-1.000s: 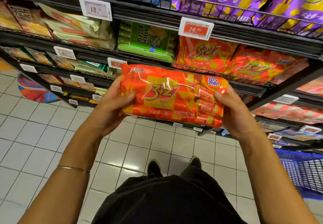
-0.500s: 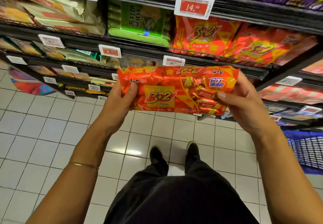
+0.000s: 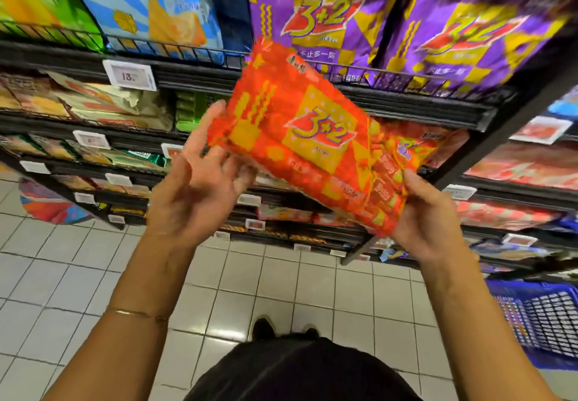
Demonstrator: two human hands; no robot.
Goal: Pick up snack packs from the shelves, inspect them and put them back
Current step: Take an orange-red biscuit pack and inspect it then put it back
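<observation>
Snack shelves (image 3: 422, 105) ahead; the orange pack (image 3: 312, 141) tilts up before them, right hand (image 3: 428, 213) gripping its lower end, left hand (image 3: 194, 191) spread, fingers under its left edge

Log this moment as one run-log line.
phase: inspecting | object: orange plastic 3+2 snack pack, tilted, off shelf | right hand: grips lower end | left hand: fingers straight, against pack's left edge
</observation>
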